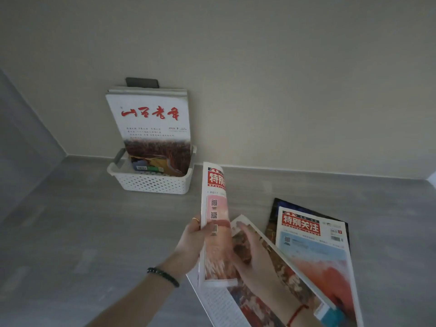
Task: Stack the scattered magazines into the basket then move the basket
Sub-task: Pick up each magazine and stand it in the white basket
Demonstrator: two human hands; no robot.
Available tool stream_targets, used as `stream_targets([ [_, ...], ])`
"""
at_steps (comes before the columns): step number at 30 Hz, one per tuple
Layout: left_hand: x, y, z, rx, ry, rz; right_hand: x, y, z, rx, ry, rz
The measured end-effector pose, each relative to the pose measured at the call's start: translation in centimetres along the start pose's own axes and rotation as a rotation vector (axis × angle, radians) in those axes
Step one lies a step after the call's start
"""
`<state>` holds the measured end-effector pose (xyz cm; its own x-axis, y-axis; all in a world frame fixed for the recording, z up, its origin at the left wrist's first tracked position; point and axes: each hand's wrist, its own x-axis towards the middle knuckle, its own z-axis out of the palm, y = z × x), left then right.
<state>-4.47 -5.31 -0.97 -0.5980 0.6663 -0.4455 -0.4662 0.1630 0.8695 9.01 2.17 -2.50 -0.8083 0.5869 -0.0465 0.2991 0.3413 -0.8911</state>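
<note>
Against the wall [283, 90], on grey floor [70, 232]: white perforated basket [153, 182], several magazines standing upright in it, red-calligraphy cover [151, 119] foremost. Nearer the camera: left hand [193, 241], fingers and thumb gripping a red-masthead magazine [215, 208], lifted on edge. Right hand [254, 258], fingers extended and blurred, lying over a painted-cover magazine [280, 279] on the floor. Beside it: second red-masthead magazine [313, 244] overlapping a dark-covered one [273, 223].
</note>
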Motion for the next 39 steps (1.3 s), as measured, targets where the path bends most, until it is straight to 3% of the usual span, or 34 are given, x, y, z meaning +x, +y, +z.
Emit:
stream_targets([
  [2, -0.4, 1.2, -1.3, -0.089, -0.084, 0.044, 1.5, -0.4, -1.0, 0.105, 0.052, 0.168],
  [5, -1.2, 4.0, -3.0, -0.138, -0.22, 0.143, 3.7, -2.1, -2.3, 0.386, -0.038, 0.357],
  [8, -2.0, 6.8, -5.1, -0.127, -0.258, 0.18, 5.8, -3.5, -3.0, 0.628, -0.123, 0.32],
  [10, -2.0, 8.6, -6.8, -0.103, -0.21, 0.208, 7.2, -4.8, -3.1, 0.57, -0.108, 0.249],
  [15, -0.9, 13.2, -11.3, 0.18, 0.121, 0.366, 11.5, -9.4, -1.1, 0.284, 0.11, 0.106],
  [22, 3.9, 21.2, -17.6, 0.423, 0.336, 0.557, 19.1, -15.5, 3.1, 0.191, 0.338, -0.092],
  [29, 10.2, 24.4, -21.9, 0.508, 0.433, 0.578, 25.8, -17.1, 6.4, 0.068, 0.504, -0.046],
  [39, 17.5, 19.8, -23.9, 0.443, 0.428, 0.41, 29.8, -12.4, 9.9, 0.054, 0.602, 0.173],
])
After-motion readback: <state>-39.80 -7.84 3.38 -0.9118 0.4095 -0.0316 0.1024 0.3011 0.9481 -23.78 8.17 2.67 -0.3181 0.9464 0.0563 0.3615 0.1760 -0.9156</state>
